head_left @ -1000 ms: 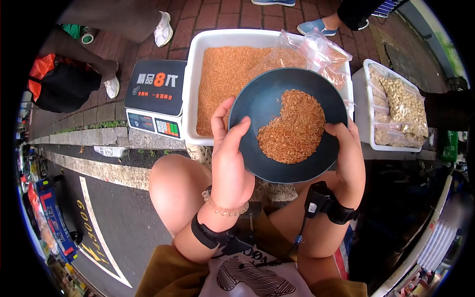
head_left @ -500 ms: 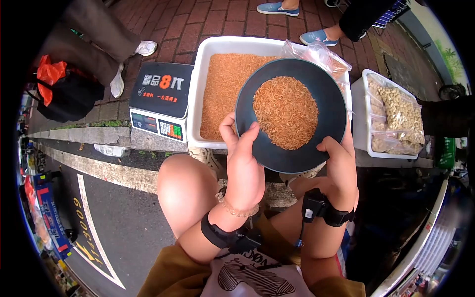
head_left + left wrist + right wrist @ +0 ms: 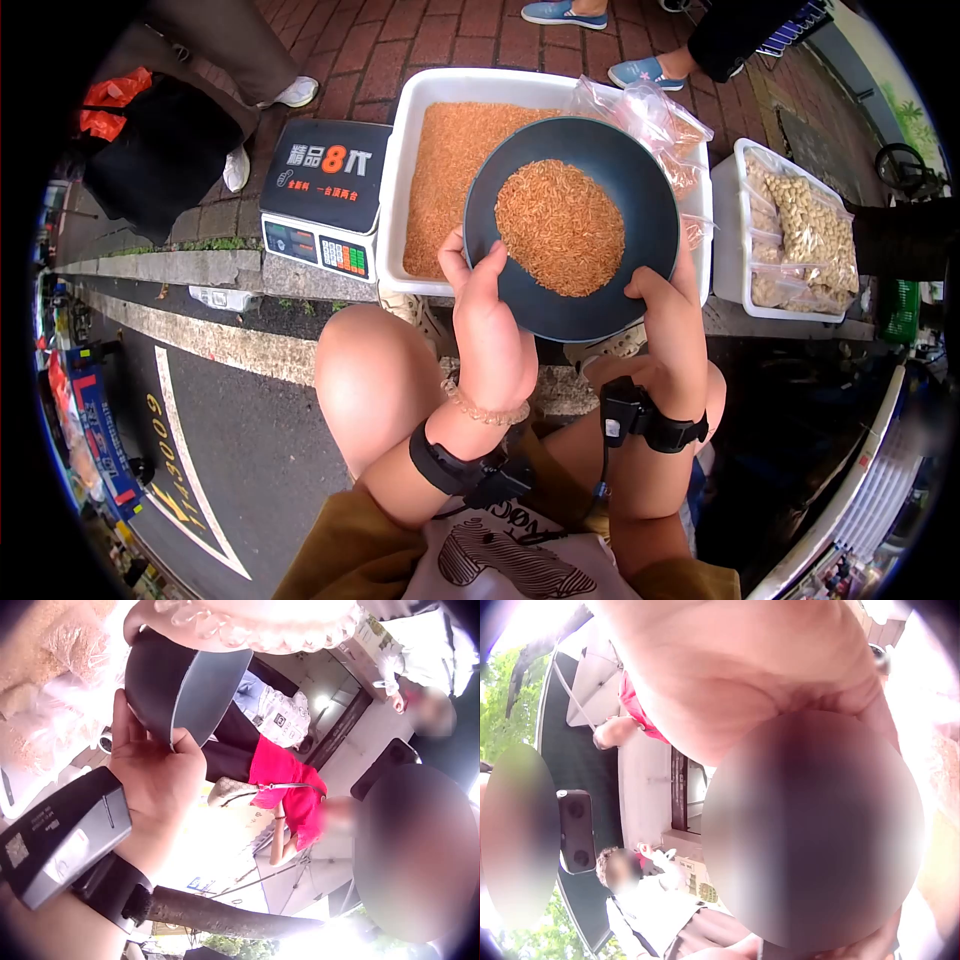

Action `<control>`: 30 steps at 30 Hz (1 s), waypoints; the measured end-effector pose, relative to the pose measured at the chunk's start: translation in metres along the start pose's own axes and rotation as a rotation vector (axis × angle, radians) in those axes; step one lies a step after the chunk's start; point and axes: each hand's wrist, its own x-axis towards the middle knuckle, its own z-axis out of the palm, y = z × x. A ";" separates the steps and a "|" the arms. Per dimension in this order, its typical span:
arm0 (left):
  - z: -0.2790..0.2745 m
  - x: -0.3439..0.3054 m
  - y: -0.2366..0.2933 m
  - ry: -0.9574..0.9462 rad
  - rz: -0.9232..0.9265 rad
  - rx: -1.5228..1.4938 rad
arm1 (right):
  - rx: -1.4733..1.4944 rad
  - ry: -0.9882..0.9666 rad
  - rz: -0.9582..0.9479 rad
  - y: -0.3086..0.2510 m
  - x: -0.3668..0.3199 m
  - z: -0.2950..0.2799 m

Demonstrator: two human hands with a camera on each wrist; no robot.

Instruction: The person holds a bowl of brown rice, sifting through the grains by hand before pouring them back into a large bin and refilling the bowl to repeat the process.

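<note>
A dark round bowl (image 3: 650, 215) is held up in front of the body in the head view, a heap of reddish-brown grain (image 3: 560, 228) inside it. My left hand (image 3: 490, 315) grips its lower left edge, thumb over the rim and fingers underneath. On the lower right edge my right hand (image 3: 675, 320) grips it the same way. Behind the bowl stands a white tub (image 3: 395, 170) of similar grain (image 3: 455, 150). The left wrist view shows the bowl's dark outside (image 3: 154, 679) and the right hand (image 3: 161, 776) at it. In the right wrist view a blurred patch hides the bowl.
A scale (image 3: 325, 165) stands left of the tub. Clear plastic bags (image 3: 650, 115) lie at the tub's right side. Further right is a white crate (image 3: 735, 235) with bagged pale nuts (image 3: 815, 230). People's feet (image 3: 645, 75) and a black bag (image 3: 160, 150) are beyond.
The grain has gathered from a spread, uneven heap into a rounder one. Both hands have shifted the bowl slightly left and up over the last second, still gripping it.
</note>
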 end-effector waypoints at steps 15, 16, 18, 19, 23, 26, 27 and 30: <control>0.007 -0.007 0.017 -0.062 0.060 0.046 | 0.041 -0.008 -0.013 0.001 -0.002 0.006; 0.008 -0.007 0.018 -0.063 0.062 0.047 | 0.057 -0.004 -0.020 0.001 -0.001 0.006; 0.006 -0.006 0.017 -0.068 0.069 0.056 | 0.075 -0.001 -0.027 0.002 -0.001 0.007; 0.006 -0.006 0.017 -0.074 0.071 0.065 | 0.087 -0.005 -0.024 0.002 -0.001 0.007; 0.006 -0.006 0.018 -0.079 0.074 0.045 | 0.141 0.010 0.024 0.000 -0.002 0.011; 0.006 -0.006 0.020 -0.077 0.073 0.042 | 0.114 0.014 0.030 0.001 -0.003 0.011; 0.006 -0.006 0.020 -0.079 0.073 0.035 | 0.114 0.014 0.030 0.001 -0.003 0.011; 0.005 -0.004 0.019 -0.082 0.066 0.020 | 0.120 -0.004 -0.012 0.002 -0.002 0.013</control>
